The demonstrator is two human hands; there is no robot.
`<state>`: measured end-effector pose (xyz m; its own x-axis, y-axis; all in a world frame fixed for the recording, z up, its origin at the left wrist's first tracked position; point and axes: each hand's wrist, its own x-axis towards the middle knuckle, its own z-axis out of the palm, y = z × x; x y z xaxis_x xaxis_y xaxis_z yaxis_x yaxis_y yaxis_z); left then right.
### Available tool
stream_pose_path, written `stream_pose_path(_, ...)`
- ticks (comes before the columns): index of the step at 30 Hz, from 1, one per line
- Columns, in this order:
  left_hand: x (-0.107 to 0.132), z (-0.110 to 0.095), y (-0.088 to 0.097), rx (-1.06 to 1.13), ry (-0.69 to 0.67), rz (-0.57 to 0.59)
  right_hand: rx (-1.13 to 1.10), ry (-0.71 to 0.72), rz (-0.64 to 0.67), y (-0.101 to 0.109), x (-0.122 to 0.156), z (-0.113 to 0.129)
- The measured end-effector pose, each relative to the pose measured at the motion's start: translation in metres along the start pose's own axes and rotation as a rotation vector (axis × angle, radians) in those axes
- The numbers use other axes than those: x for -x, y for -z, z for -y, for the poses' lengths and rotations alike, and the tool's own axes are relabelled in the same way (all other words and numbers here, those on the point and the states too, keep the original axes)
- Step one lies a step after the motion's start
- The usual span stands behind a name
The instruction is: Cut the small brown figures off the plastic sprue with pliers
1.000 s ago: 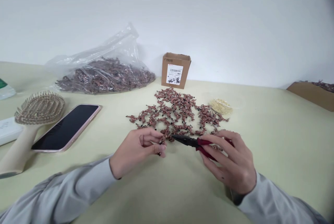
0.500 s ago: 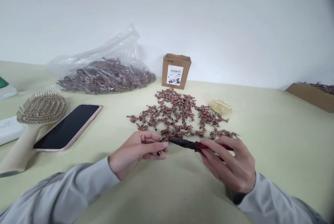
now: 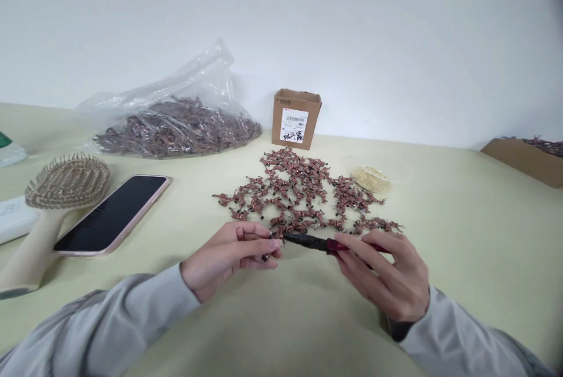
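Between its thumb and fingers my left hand [image 3: 235, 254] pinches a small brown animal figurine [image 3: 276, 237], mostly covered by the fingers. My right hand [image 3: 389, 271] is closed round the red handles of a pair of pliers [image 3: 308, 241]. The dark jaws of the pliers point left, and their tip is at the figurine by my left fingertips; whether they grip a part of it is too small to tell. Just beyond both hands lies a loose spread of similar brown figurines [image 3: 299, 186] on the pale table [image 3: 281, 324].
A clear plastic bag [image 3: 176, 125] full of brown figurines lies at the back left. An open cardboard box [image 3: 295, 119] stands by the wall. Small gold pieces [image 3: 370, 179] sit in a clear bag. At left are a phone [image 3: 114, 213] and a hairbrush [image 3: 53, 218]; another box [image 3: 523, 160] is far right.
Both hands hold nearly the same pose, the pliers' tip still at the figurine. The whole view has shifted very slightly.
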<state>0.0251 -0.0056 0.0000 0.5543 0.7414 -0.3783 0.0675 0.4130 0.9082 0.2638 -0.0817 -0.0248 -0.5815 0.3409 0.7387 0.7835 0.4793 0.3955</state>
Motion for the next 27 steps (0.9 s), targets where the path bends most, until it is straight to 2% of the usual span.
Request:
stream_pose_path(7, 0.0003, -0.0014, -0.0003, 0.011, 0.022, -0.005, 0.030, 0.009, -0.030, 0.0013, -0.0011, 0.0008)
stream_pose_path(27, -0.0003, -0.0025, 0.0003, 0.014, 0.074, 0.014, -0.002, 0.040, 0.018, 0.0026, 0.0007, 0.0005)
